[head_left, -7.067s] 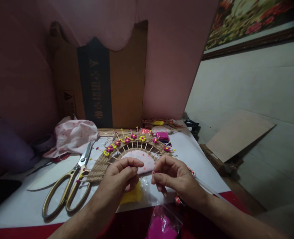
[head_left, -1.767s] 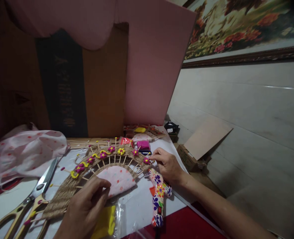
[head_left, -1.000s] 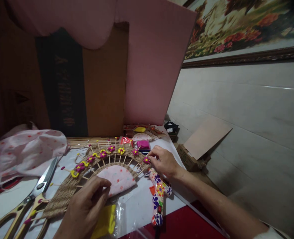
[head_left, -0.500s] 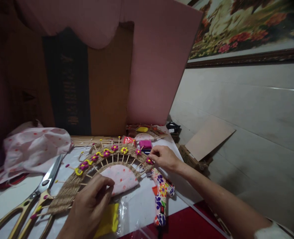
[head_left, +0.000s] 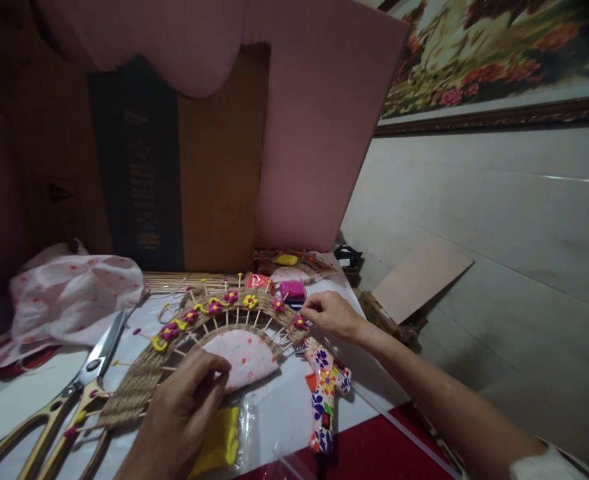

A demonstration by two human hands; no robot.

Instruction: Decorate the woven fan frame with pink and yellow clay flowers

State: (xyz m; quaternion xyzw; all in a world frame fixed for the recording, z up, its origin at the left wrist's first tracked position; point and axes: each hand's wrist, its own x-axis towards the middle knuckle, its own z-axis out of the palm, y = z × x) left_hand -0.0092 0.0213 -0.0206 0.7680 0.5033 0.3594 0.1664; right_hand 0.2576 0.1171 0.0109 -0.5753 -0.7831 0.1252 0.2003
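Note:
A woven twine fan (head_left: 134, 393) on thin sticks arches across the table, trimmed with magenta and yellow clay flowers. Dotted pink cloth (head_left: 247, 357) covers its inner half circle. My left hand (head_left: 182, 410) lies over the fan's lower left part, fingers curled and closed by the cloth; what they hold, if anything, is hidden. At the fan's right end, the fingertips of my right hand (head_left: 332, 313) are pinched together beside a magenta flower (head_left: 299, 322); anything between them is too small to make out. A flower-patterned glue gun (head_left: 324, 393) lies just below that end.
Big gold-handled scissors (head_left: 82, 383) lie at left, near crumpled dotted cloth (head_left: 79, 297). Yellow clay (head_left: 219, 443) in a clear bag sits by my left hand. A magenta clay block (head_left: 293, 291) is behind the fan. Cardboard (head_left: 219, 167) and a pink panel (head_left: 309, 133) stand at the back.
The view has shifted very slightly. Both hands and the fan keep nearly the same positions; no grip visibly changes.

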